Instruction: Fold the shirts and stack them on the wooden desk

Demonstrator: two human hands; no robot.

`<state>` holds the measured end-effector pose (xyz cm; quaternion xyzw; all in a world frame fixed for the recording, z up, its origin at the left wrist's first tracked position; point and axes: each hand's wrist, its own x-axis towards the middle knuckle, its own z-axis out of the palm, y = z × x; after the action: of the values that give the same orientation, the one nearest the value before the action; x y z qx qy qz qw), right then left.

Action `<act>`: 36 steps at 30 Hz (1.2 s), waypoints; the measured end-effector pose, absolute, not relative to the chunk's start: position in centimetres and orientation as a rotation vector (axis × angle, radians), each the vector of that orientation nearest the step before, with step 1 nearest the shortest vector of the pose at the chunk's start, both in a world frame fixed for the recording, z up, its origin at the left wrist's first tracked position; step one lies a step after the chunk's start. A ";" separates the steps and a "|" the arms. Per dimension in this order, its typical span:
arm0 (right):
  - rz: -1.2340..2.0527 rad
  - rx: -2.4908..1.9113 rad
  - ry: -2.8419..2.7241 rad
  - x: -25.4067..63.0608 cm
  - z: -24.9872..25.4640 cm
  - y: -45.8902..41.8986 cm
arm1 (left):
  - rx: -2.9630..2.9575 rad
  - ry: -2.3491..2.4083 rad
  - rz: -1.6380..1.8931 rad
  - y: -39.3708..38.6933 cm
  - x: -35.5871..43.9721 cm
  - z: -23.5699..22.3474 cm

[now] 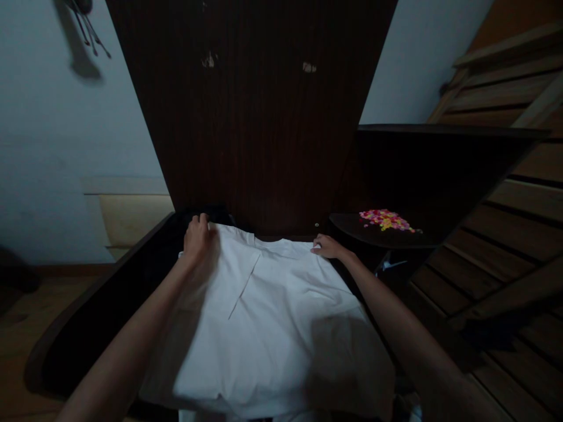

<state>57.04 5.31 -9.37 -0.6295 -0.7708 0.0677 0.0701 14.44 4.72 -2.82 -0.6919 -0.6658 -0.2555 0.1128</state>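
Note:
A white shirt point(268, 316) lies spread flat on a dark table point(88, 328), its collar end toward the far side. My left hand point(196, 237) rests on the shirt's far left corner, fingers curled over the cloth edge. My right hand point(328, 247) pinches the shirt's far right corner at the shoulder. Both forearms reach forward along the shirt's sides.
A tall dark wooden panel point(255, 117) stands right behind the table. To the right a small dark shelf point(378, 237) carries a heap of pink and yellow bits point(385, 219). Wooden stairs point(514, 234) rise at the right. A pale wall point(57, 146) is at left.

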 end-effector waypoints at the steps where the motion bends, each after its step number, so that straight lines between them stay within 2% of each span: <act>1: 0.210 -1.919 -2.316 57.2 -9.4 5.3 | -2.012 -1.852 -0.703 4.4 15.3 -3.1; 5: 0.232 -1.980 -2.300 57.6 -9.8 5.5 | -2.267 -1.458 -0.536 4.2 19.8 -4.9; 11: 0.213 -2.089 -2.251 57.7 -10.3 5.8 | -2.560 -1.396 -0.343 5.3 24.1 -10.2; 18: 0.132 -2.228 -2.156 58.7 -10.2 5.7 | -2.488 -1.328 -0.574 6.0 23.0 -14.5; 36: -0.075 -2.323 -2.093 58.7 -9.7 3.7 | -2.550 -1.384 -0.474 6.7 21.7 -14.3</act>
<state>58.70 3.72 -9.67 -0.7426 -0.6692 -0.0241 0.0070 21.68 6.73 -14.32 -0.8630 -0.4685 -0.1604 0.1007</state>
